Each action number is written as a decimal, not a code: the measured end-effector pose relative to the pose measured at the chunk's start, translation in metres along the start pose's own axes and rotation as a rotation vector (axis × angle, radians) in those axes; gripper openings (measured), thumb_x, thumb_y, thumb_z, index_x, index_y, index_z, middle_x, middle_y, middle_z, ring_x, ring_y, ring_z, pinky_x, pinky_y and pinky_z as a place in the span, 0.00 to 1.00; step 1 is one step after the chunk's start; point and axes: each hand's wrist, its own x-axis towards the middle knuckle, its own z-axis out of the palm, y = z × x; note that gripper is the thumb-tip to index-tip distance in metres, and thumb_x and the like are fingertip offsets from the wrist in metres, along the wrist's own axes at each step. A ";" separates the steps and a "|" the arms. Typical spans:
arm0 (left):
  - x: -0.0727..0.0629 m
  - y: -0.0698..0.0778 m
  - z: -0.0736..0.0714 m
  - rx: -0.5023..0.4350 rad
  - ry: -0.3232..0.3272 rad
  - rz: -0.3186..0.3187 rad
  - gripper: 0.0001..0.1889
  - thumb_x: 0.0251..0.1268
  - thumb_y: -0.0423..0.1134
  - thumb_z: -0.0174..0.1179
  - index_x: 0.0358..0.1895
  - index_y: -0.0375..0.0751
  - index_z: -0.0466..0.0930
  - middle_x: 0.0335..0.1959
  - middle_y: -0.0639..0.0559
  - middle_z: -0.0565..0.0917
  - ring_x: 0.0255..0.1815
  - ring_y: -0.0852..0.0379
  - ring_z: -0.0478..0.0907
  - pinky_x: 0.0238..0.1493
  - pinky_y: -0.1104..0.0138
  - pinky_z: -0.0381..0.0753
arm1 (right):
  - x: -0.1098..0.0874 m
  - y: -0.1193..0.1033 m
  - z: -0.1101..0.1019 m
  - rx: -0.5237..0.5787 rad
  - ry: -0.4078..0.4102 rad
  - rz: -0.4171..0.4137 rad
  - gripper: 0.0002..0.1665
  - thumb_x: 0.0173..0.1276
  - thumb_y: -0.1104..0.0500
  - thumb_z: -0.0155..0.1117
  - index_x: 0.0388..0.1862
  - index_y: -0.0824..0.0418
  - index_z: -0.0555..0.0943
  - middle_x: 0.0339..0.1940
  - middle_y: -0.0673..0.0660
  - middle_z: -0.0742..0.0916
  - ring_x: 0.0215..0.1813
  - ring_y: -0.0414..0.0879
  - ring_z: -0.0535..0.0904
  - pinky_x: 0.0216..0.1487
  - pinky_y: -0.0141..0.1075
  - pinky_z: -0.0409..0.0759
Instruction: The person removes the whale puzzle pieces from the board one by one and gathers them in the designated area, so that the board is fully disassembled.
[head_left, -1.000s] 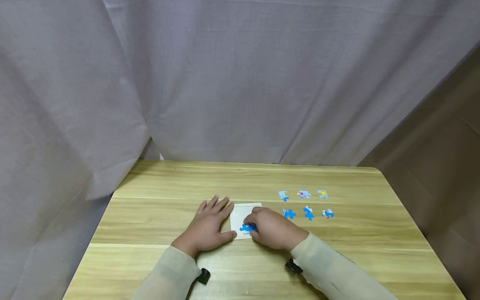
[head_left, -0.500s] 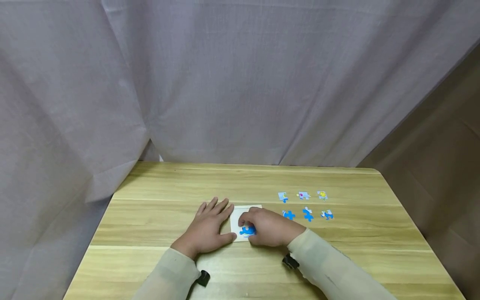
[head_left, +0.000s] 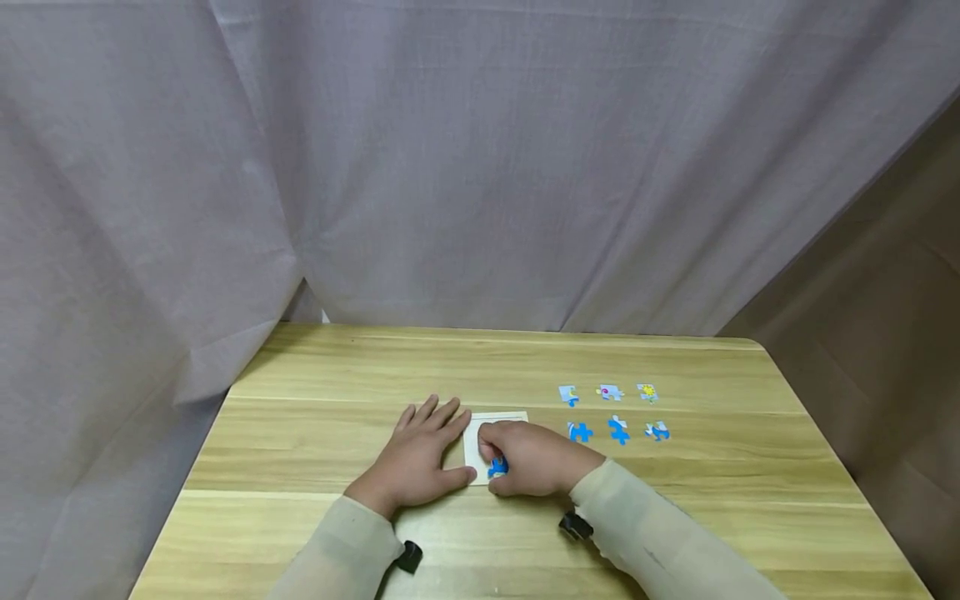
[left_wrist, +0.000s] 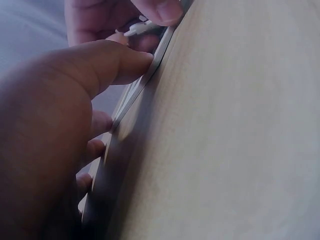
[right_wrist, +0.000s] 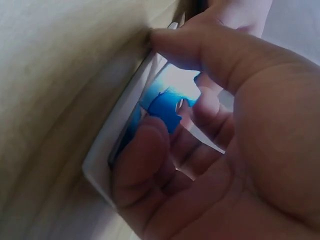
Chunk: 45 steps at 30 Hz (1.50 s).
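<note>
My left hand (head_left: 422, 454) lies flat with fingers spread at the left side of a small white puzzle tray (head_left: 472, 442); its thumb rests on the tray's near edge, also visible in the left wrist view. Over the tray's right part, my right hand (head_left: 536, 458) has its fingers curled round a blue jigsaw piece (head_left: 497, 467). The right wrist view shows that piece (right_wrist: 167, 102) tilted up between thumb and fingers, touched by a fingertip (right_wrist: 150, 135). More blue shows low in the tray, partly hidden by the fingers.
Several loose jigsaw pieces lie in two rows right of the tray, among them one with a yellow sun (head_left: 647, 392) and a blue one (head_left: 618, 430). The wooden table (head_left: 315, 367) ends at a grey curtain (head_left: 450, 167) behind.
My right hand's fingers have curled in further and its thumb has shifted left along the tray's near edge, so less of the blue piece shows. The left hand keeps its place.
</note>
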 end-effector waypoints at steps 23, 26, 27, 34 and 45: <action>-0.002 0.004 0.002 -0.009 -0.026 -0.022 0.47 0.74 0.67 0.66 0.91 0.55 0.64 0.95 0.52 0.58 0.97 0.40 0.46 0.94 0.37 0.41 | -0.114 0.059 -0.054 0.090 0.295 0.225 0.17 0.72 0.49 0.84 0.54 0.47 0.87 0.43 0.42 0.89 0.37 0.37 0.82 0.37 0.32 0.82; -0.002 0.003 0.001 -0.013 -0.026 -0.024 0.47 0.74 0.67 0.66 0.91 0.55 0.64 0.95 0.52 0.58 0.97 0.40 0.45 0.94 0.37 0.40 | -0.134 0.072 -0.055 -0.029 0.325 0.271 0.17 0.71 0.49 0.85 0.52 0.48 0.87 0.45 0.42 0.87 0.39 0.36 0.79 0.39 0.31 0.80; -0.002 0.003 0.000 -0.015 -0.026 -0.026 0.47 0.75 0.67 0.66 0.91 0.55 0.64 0.95 0.52 0.58 0.97 0.40 0.45 0.94 0.37 0.40 | -0.140 0.076 -0.054 -0.054 0.329 0.281 0.17 0.71 0.50 0.86 0.51 0.49 0.87 0.45 0.43 0.86 0.39 0.36 0.79 0.39 0.32 0.80; -0.003 0.002 -0.003 -0.020 -0.021 -0.028 0.47 0.75 0.67 0.67 0.91 0.55 0.63 0.95 0.52 0.58 0.97 0.39 0.45 0.94 0.36 0.39 | -0.153 0.094 -0.039 -0.114 0.293 0.320 0.17 0.68 0.49 0.88 0.46 0.47 0.87 0.38 0.43 0.82 0.38 0.38 0.74 0.38 0.33 0.76; -0.002 0.003 -0.002 -0.028 -0.025 -0.022 0.47 0.75 0.67 0.66 0.91 0.55 0.63 0.95 0.52 0.57 0.97 0.40 0.44 0.94 0.37 0.38 | -0.148 0.103 -0.030 -0.132 0.248 0.310 0.18 0.67 0.48 0.88 0.45 0.47 0.85 0.37 0.43 0.80 0.39 0.36 0.71 0.41 0.33 0.74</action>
